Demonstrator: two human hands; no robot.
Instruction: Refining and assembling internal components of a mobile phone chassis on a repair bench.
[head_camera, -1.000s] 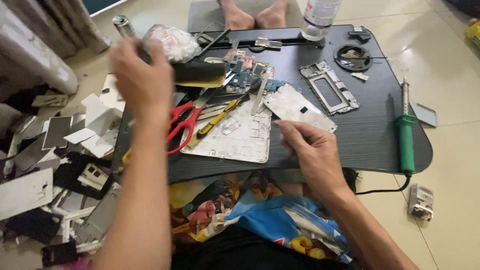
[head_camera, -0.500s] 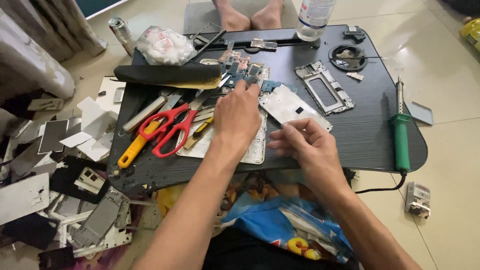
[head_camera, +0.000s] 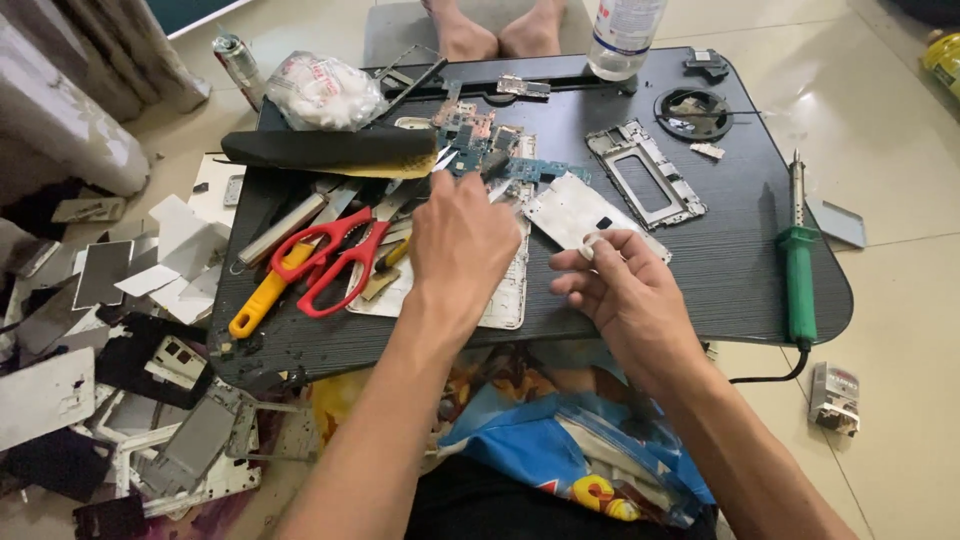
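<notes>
The tabletop (head_camera: 720, 270) is dark, matt and wood-grained. Red scissors (head_camera: 335, 262) have glossy plastic handles and bare metal blades. The soldering iron (head_camera: 797, 270) has a green plastic grip and a dull metal shaft. The phone frame (head_camera: 645, 175) looks like brushed silvery metal. The floor (head_camera: 890, 110) is smooth, glossy tile.

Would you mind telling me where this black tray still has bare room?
Bare strip: between the metal frame and the green soldering iron, running to the black tray's near edge. Crowded: the left half, around the red scissors, under the left hand.
</notes>
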